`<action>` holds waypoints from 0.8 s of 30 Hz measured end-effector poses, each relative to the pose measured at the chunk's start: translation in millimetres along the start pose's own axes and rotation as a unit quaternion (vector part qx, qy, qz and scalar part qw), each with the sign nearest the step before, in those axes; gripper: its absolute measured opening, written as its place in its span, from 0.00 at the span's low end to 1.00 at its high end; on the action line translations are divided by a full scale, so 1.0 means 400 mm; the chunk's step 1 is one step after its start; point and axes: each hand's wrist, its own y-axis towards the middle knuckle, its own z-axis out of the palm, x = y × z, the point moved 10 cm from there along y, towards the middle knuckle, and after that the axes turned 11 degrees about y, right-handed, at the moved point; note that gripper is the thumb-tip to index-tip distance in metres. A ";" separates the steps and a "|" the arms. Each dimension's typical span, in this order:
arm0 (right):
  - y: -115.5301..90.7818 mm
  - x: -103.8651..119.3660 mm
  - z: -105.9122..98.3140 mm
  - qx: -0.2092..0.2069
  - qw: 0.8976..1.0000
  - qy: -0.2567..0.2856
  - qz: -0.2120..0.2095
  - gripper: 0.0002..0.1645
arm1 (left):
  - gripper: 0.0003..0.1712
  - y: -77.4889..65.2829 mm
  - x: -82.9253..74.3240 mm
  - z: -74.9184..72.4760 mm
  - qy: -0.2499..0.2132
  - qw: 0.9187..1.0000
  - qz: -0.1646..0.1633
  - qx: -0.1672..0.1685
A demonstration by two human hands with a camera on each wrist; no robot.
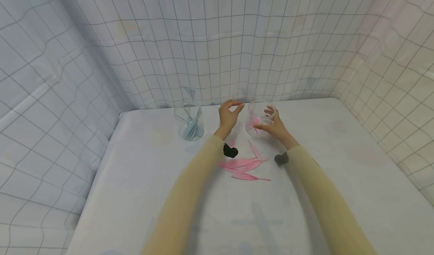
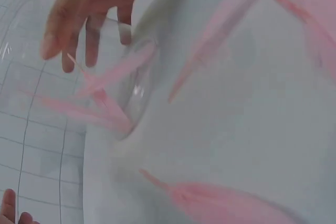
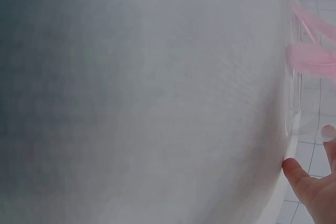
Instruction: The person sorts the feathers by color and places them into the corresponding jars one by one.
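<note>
Nearest on the white bench (image 1: 135, 194) lie several loose pink feathers (image 1: 237, 162). Beyond them the right hand (image 1: 278, 129) holds a clear glass jar (image 1: 249, 111) round its side, thumb in front, fingers behind (more pink feathers stand inside). Just beside it, the left hand (image 1: 228, 117) holds nothing visible, its thumb and finger a narrow gap apart. Another jar (image 1: 178, 121), with blue feathers (image 1: 192, 130), stands to the left; checked cloth (image 1: 203, 51) hangs behind.

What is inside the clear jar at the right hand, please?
Inside the clear jar, some pink feathers show through the glass. In the head view, the right hand covers part of the jar's right side, hiding what lies there; overlapping feathers prevent a sure count.
</note>
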 end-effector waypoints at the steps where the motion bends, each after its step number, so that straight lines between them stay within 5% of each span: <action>1: 0.000 0.001 -0.001 -0.003 1.000 -0.004 -0.002 0.60 | 0.15 -0.002 0.011 -0.006 0.030 1.000 0.001 0.008; 4: -0.001 0.003 -0.001 -0.002 1.000 -0.004 -0.006 0.60 | 0.16 -0.013 0.039 -0.020 0.124 0.992 0.010 0.037; 7: -0.004 0.004 0.000 -0.002 1.000 -0.005 -0.004 0.58 | 0.18 -0.029 0.072 -0.025 0.210 0.974 0.007 0.080; 12: -0.008 0.006 0.001 0.001 1.000 -0.008 -0.001 0.59 | 0.20 -0.058 0.107 -0.017 0.314 0.938 0.009 0.148; 18: -0.011 0.009 0.007 0.007 1.000 -0.005 0.007 0.60 | 0.22 -0.088 0.111 0.018 0.387 0.895 0.033 0.221; 24: -0.012 0.009 0.008 0.008 1.000 -0.005 0.008 0.59 | 0.21 -0.108 0.105 0.033 0.392 0.885 0.034 0.249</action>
